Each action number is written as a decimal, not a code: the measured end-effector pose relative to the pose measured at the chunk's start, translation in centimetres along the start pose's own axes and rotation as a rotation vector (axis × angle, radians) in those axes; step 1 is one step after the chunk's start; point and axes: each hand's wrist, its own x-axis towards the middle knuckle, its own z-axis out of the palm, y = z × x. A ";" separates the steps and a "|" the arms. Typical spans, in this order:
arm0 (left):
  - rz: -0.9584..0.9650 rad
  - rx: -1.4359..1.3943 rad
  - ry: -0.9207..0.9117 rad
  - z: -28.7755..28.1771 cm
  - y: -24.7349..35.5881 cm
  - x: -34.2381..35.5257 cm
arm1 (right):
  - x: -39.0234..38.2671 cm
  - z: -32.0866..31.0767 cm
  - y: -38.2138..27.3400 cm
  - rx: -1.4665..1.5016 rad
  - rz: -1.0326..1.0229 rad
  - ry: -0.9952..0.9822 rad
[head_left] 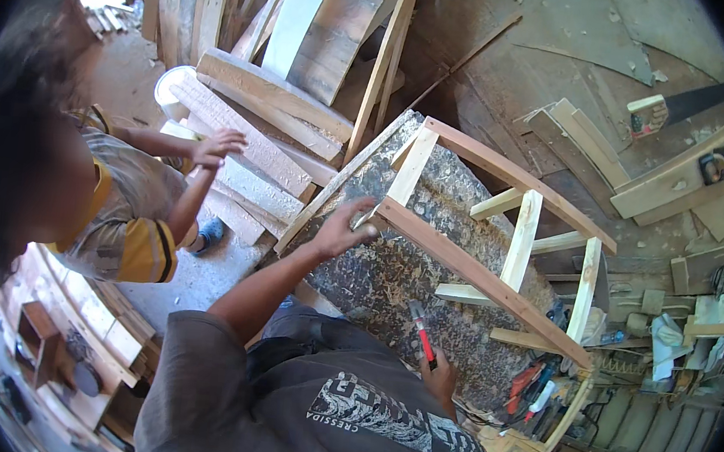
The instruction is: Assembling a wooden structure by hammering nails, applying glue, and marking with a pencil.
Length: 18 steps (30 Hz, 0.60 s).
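Observation:
A wooden frame (479, 271) of reddish rails and pale crosspieces lies on the dark workbench (348, 285). My left hand (347, 227) is at the near left corner of this frame, thumb and fingers curled around a small pale thing beside the rail end. What it is, I cannot make out. Lower down, my right hand (440, 374) grips a hammer (427, 342) by its red and black handle. The hammer's metal head points away from me, over the bench and apart from the frame.
Another person (123, 196) stands at the left, hands held together. Behind the bench lean planks and boards (269, 106), near a white bucket (170, 89). Tools (529, 387) lie at the bench's right end. Two handsaws (647, 115) rest at the far right. Wood shavings litter the benchtop.

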 end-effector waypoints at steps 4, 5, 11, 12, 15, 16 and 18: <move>-0.116 0.205 -0.020 0.4 2.5 0.1 | -1.2 2.7 1.6 0.022 -0.020 0.094; -0.112 0.162 -0.030 0.2 2.2 0.2 | -1.1 3.0 1.9 0.037 -0.009 0.103; -0.199 0.051 -0.172 0.7 -0.5 0.8 | 1.5 4.0 4.7 0.096 -0.138 0.185; -0.263 0.012 -0.182 0.6 -1.0 0.3 | 2.2 3.1 4.2 0.038 -0.127 0.163; -0.289 -0.203 -0.328 1.0 0.0 -0.7 | 3.6 4.9 6.3 -0.103 -0.175 0.353; -0.355 -0.237 -0.174 -0.3 -1.7 -1.8 | 4.0 5.3 6.8 -0.074 -0.179 0.373; -0.376 -0.181 -0.011 -3.4 -6.4 -4.5 | 4.2 5.1 7.1 -0.025 -0.098 0.374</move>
